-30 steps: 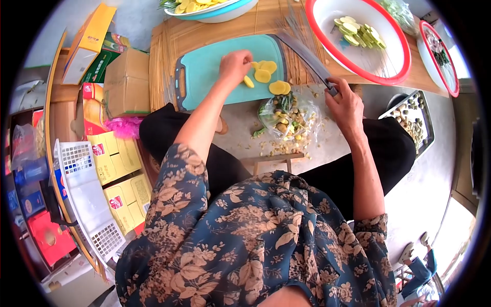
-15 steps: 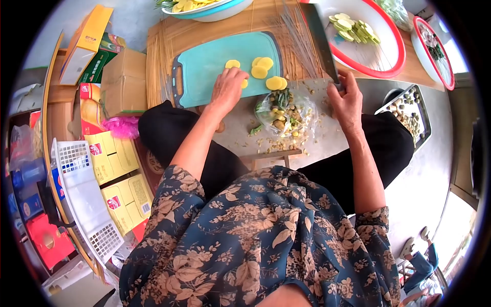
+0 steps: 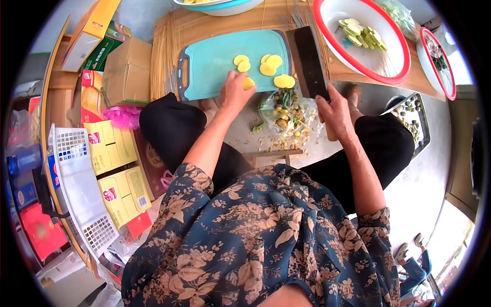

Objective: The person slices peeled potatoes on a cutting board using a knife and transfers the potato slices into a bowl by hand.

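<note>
My left hand [image 3: 236, 94] is at the near edge of a teal cutting board [image 3: 209, 64], its fingertips on a yellow slice [image 3: 248, 83]. Two more yellow slices [image 3: 241, 63] lie just beyond it, and several others [image 3: 271, 65] sit to the right, some at the board's near right edge. In my right hand [image 3: 335, 112] is the handle of a wide dark cleaver [image 3: 307, 59], its blade pointing away from me beside the board's right edge.
A red-rimmed basin [image 3: 400, 75] holds green slices. Thin sticks [image 3: 161, 66] lie left of the board. Below the table is a plastic bag [image 3: 309, 110] of scraps. A tray [image 3: 428, 138] stands right, boxes [image 3: 125, 71] left. Another person's legs [image 3: 415, 271] show lower right.
Slices that lay under or near my left hand now lie apart on the board, and the hand has moved to the near edge. The cleaver has swung left, its broad side now facing up.
</note>
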Motion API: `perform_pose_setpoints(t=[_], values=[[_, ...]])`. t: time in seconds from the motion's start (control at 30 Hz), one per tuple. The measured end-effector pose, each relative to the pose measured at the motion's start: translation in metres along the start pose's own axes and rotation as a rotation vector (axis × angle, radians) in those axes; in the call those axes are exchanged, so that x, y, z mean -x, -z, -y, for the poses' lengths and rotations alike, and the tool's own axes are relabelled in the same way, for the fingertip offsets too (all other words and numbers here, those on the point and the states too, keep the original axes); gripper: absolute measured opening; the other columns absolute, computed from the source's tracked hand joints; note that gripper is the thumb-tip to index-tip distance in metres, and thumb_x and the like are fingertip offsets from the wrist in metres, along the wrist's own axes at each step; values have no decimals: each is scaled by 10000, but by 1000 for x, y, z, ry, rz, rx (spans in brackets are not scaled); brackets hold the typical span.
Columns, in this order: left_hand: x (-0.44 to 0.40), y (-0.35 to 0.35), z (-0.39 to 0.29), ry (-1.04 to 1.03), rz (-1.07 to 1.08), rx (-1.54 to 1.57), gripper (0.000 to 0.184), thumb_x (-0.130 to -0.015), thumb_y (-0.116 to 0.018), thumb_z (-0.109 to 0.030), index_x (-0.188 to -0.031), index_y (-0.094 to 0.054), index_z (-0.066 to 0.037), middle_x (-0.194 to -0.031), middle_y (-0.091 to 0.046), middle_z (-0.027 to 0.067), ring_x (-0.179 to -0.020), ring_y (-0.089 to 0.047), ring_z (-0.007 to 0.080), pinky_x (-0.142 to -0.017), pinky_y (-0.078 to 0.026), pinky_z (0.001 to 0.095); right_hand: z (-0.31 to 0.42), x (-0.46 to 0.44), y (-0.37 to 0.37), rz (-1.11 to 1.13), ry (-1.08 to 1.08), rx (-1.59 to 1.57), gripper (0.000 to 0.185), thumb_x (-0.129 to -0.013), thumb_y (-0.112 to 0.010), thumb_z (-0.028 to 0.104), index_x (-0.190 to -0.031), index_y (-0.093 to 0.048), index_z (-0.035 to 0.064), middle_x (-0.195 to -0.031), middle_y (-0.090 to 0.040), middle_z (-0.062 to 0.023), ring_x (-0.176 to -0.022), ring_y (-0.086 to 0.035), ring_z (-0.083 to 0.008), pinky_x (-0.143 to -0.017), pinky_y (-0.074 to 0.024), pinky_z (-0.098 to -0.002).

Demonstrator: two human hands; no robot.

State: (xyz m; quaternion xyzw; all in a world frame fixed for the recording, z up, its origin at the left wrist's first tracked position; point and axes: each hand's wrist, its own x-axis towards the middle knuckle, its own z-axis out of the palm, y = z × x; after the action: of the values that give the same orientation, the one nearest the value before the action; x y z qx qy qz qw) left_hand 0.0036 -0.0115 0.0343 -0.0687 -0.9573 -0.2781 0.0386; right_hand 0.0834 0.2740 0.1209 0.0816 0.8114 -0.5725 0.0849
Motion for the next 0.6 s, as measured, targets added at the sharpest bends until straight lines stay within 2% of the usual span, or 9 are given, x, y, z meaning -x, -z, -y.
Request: perform_pose_setpoints(t=[0.07, 0.1, 0.13, 0.17, 0.3, 0.47, 0.5, 0.53, 0.6], values=[[-2, -6, -1, 2, 13, -7, 392, -778, -795, -154, -1130, -644, -73, -1070, -594, 94, -977, -633, 295, -824, -527, 401, 2, 3, -10, 29, -1, 104, 273, -931, -597, 156, -1158, -580, 7, -699, -641, -179, -626, -661, -305, -610, -513, -398], [0, -6, -3, 2, 13, -1, 392, -778, -795, -154, -1130, -644, -73, -1070, -594, 94, -977, -633, 295, -824, -527, 401, 0, 5, -14, 33, 44, 171, 286, -919, -603, 161, -1160, -571, 9, -792, -653, -254, -770, -670, -419, -688, -516, -450], [0, -7, -3, -55, 0, 132, 384, -780, -777, -124, -1128, -624, -65, -1077, -592, 105, -952, -641, 306, -801, -527, 418, -2, 7, -16, 75, 12, 178, 301, -917, -603, 172, -1169, -565, 13, -843, -656, -282, -844, -652, -461, -720, -511, -483], [0, -7, -4, -114, -12, 263, 378, -783, -759, -93, -1125, -604, -56, -1084, -589, 115, -928, -648, 317, -778, -526, 435, -2, 9, -20, 70, 63, 226, 283, -916, -600, 174, -1148, -557, 17, -844, -658, -282, -845, -649, -465, -722, -507, -505], [9, -16, 1, -149, -80, 313, 425, -757, -776, -48, -1134, -580, -42, -1051, -616, 114, -868, -641, 277, -766, -526, 397, -8, 15, -38, 57, 192, 411, 220, -916, -591, 180, -1067, -529, 34, -818, -660, -274, -818, -637, -482, -723, -496, -564], [8, -30, 9, 127, -131, 721, 408, -788, -800, -85, -1130, -580, -52, -1023, -655, 33, -861, -601, 149, -766, -511, 314, -2, 25, -55, 80, 140, 503, 243, -923, -595, 182, -1099, -522, 31, -805, -652, -278, -817, -635, -485, -700, -493, -544], [4, -26, 9, 139, -96, 917, 390, -842, -762, -85, -1175, -561, -62, -1074, -635, 32, -918, -614, 139, -798, -523, 308, -3, 26, -56, 64, 137, 458, 248, -924, -594, 183, -1111, -527, 35, -805, -652, -277, -814, -635, -483, -700, -495, -541], [4, -22, 7, 141, -97, 918, 390, -842, -762, -85, -1175, -561, -62, -1074, -635, 32, -918, -614, 139, -798, -523, 308, -4, 27, -58, 51, 135, 411, 253, -924, -593, 184, -1122, -533, 38, -805, -653, -276, -811, -636, -482, -699, -497, -537], [4, -7, 0, 396, 21, 1346, 378, -893, -702, -68, -1229, -528, -65, -1128, -607, 62, -959, -628, 158, -828, -537, 318, -1, 28, -57, 29, 147, 391, 261, -926, -593, 177, -1143, -541, 42, -802, -651, -272, -799, -637, -478, -692, -501, -519]])
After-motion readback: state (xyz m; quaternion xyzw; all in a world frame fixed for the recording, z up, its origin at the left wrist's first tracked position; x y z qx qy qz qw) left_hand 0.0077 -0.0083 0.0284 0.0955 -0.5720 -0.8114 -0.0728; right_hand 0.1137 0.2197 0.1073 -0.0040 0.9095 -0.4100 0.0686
